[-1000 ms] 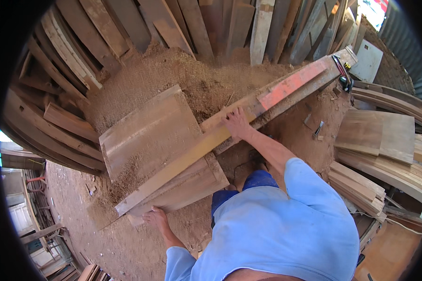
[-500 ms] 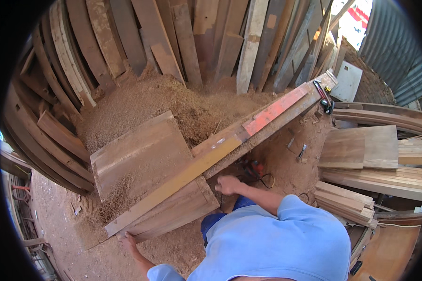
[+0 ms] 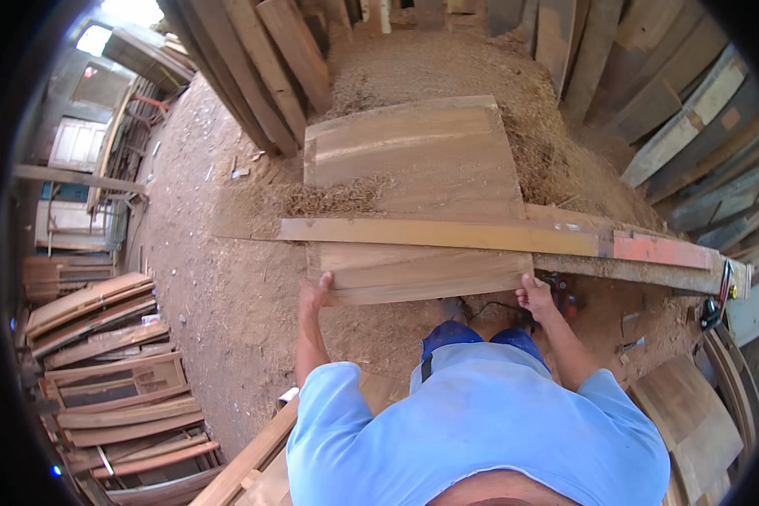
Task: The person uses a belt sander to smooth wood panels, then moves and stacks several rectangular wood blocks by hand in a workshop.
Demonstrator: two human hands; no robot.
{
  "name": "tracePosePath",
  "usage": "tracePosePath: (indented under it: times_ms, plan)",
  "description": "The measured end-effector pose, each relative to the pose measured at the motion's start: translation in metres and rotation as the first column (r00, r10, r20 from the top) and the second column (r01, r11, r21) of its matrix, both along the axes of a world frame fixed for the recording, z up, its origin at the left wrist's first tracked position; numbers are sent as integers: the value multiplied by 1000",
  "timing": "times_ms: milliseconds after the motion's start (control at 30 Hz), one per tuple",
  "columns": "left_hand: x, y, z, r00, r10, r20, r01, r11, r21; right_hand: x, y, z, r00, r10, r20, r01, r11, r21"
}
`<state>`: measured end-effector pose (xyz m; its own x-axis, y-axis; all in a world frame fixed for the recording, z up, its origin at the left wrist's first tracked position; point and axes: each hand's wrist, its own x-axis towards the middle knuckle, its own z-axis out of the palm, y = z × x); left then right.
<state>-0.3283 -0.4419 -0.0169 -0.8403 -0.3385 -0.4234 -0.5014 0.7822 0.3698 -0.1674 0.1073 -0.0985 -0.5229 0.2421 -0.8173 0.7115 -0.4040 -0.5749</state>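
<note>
A flat wooden panel (image 3: 422, 271) is held level in front of me. My left hand (image 3: 314, 293) is closed on its near left corner, thumb on top. At the near right corner my right hand (image 3: 534, 297) pinches the panel's edge. Across it runs a long wooden beam (image 3: 447, 234), painted yellow along part of its length and red toward the right. Beyond the beam shows a wide brown panel (image 3: 413, 160), partly covered with wood shavings (image 3: 337, 196). Whether the two panels are one piece under the beam, I cannot tell.
A clamp (image 3: 713, 314) grips the beam's right end. An orange power tool (image 3: 567, 305) lies on the floor beyond my right hand. Upright planks (image 3: 603, 63) lean at the far side. Stacked boards and frames (image 3: 118, 388) lie at left, more boards (image 3: 691, 413) at right.
My view has swung round to the left. My right hand, earlier apart from the panel, now holds its right corner. The left hand stays at the left corner.
</note>
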Motion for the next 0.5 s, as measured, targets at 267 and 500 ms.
tracePosePath:
  times_ms: [267,500]
  plan:
    - [24,-5,-17,978,176,-109,-181,983,-38,-4,6,12,996,-87,28,91,948,-304]
    - [82,76,-29,944,321,-79,-329,932,-151,8,10,-6,999,38,-36,-48,943,-330]
